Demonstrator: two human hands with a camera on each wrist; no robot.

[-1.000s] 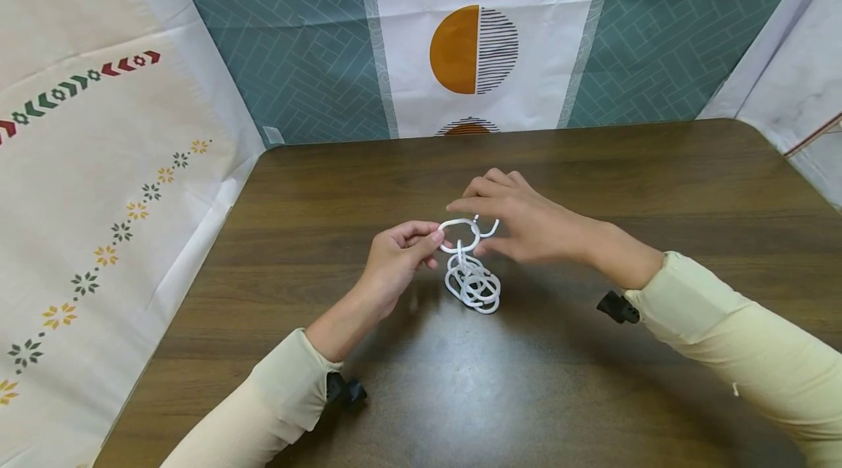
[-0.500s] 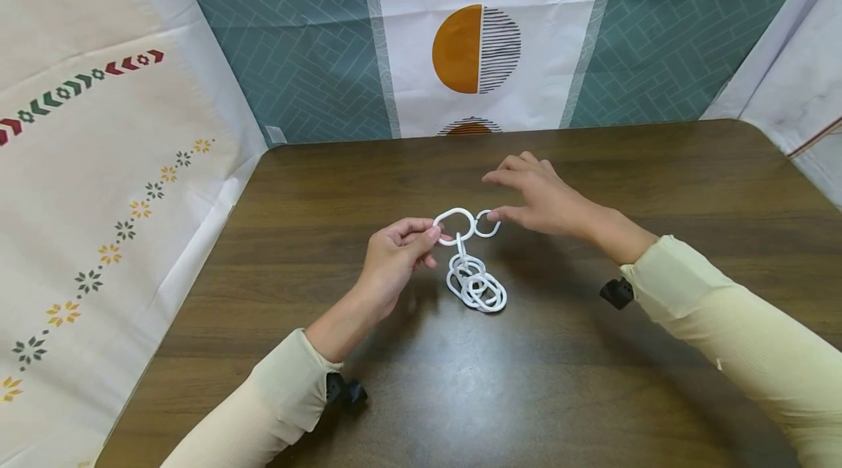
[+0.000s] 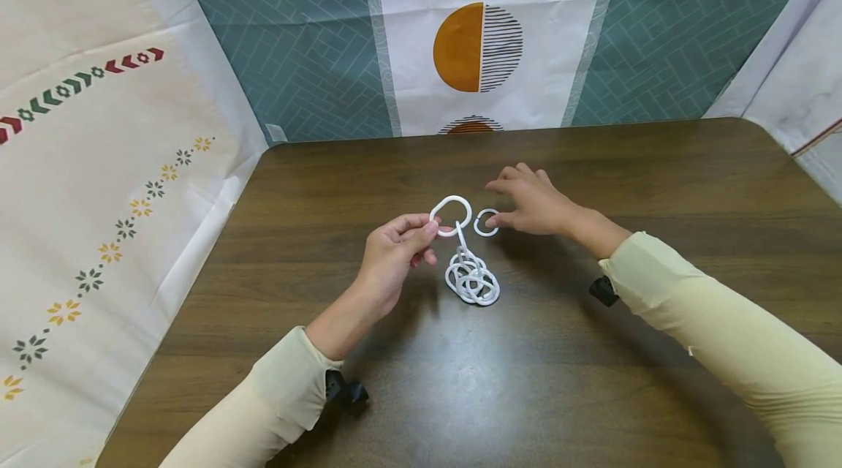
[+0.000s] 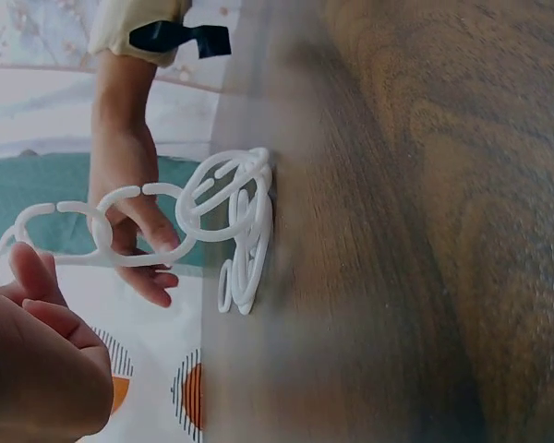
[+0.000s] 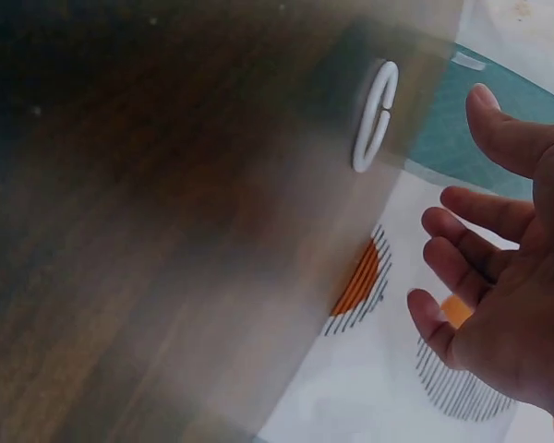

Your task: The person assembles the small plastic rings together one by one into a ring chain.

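Observation:
My left hand (image 3: pixel 395 248) pinches the end link (image 3: pixel 469 216) of a white plastic chain between thumb and fingers. From that link the chain runs down to a tangled heap of links (image 3: pixel 472 282) on the table. In the left wrist view the links (image 4: pixel 102 233) show small gaps in their sides. A separate white link (image 3: pixel 476 227) lies flat on the table to the right of the held one; the right wrist view shows the gap in this loose link (image 5: pixel 368 115). My right hand (image 3: pixel 531 203) hovers beside it, fingers spread and holding nothing, its thumb overlapping the link in the head view.
The brown wooden table (image 3: pixel 368 409) extends around both hands. Beyond its back edge hangs a teal and white patterned cloth (image 3: pixel 316 80). A cream embroidered cloth (image 3: pixel 85 183) borders the left side.
The loose link has come away from the held end link and lies on the table. My right hand has drawn back to the right, off the chain. My left hand has raised its link slightly.

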